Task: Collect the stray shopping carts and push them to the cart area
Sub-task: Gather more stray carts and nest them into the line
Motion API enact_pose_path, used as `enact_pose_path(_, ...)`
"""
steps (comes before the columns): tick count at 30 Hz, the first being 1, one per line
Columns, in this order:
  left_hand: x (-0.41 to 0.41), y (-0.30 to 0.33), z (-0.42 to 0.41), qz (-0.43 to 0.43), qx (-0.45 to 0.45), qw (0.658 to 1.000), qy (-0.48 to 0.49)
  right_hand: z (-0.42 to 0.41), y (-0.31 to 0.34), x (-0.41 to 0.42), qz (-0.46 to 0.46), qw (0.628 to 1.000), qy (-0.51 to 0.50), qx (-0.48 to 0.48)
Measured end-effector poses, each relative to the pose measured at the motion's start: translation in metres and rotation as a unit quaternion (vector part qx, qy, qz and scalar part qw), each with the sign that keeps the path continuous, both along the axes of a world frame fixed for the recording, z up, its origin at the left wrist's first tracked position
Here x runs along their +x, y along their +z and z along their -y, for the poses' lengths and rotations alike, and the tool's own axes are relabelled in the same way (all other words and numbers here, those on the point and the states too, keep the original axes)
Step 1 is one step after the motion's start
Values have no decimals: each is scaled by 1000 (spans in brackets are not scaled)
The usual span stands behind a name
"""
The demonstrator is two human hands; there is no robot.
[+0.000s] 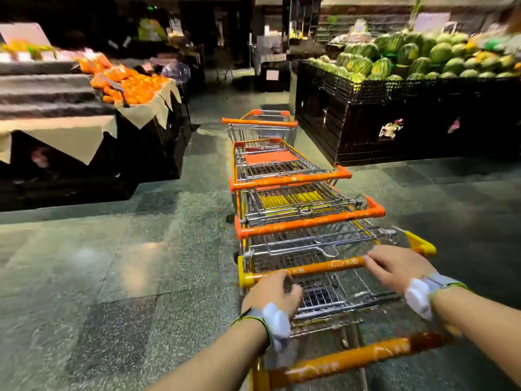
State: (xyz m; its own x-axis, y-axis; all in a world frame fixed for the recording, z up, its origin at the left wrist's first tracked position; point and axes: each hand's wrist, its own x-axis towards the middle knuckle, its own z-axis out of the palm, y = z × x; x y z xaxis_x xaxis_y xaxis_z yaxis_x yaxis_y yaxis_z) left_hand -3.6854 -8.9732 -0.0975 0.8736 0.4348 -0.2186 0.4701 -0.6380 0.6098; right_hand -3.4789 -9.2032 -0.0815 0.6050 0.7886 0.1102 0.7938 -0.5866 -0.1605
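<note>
A row of several nested metal shopping carts [290,179] with orange handles runs away from me down the aisle. The farthest cart [262,131] stands at the front of the row, level with the corner of the watermelon stand. My left hand [270,292] grips the left end of the orange handle with yellow ends [324,266]. On the same bar, my right hand [394,266] rests near its right end, fingers stretched out along it. The nearest cart's handle [352,359] passes under my forearms. Both wrists carry white bands.
A black crate stand [423,131] piled with watermelons [394,60] lines the right side of the aisle. On the left is a stepped display with oranges [132,86] and paper-draped edges. Grey stone floor [112,263] spreads to the left; dark shelving closes the far end.
</note>
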Motion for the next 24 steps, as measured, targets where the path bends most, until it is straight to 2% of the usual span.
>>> enact_pose_path(3, 25, 26, -69, 38, 27, 999, 4, -78, 15, 15, 37, 999, -23, 33)
enact_pose_path(6, 59, 45, -130, 64, 30, 997, 5, -149, 19, 31, 23, 999, -11, 31)
enact_pose_path(10, 126, 51, -227, 66, 43, 997, 13, -257, 9, 66, 2, 1000, -4, -13)
enact_pose_path(12, 171, 50, -287, 64, 42, 997, 14, -322, -2, 97, -15, 1000, -11, -4)
enact_pose_path(19, 260, 44, -412, 24, 23, 999, 9, -442, -5, 141, -73, 996, -40, 20)
enact_pose_path(21, 279, 46, -432, 36, 15, 999, 11, -461, -2, 155, -90, 994, -50, 28)
enact_pose_path(24, 321, 42, -475, 9, 28, 999, -25, -508, -6, 186, -108, 990, -92, 23)
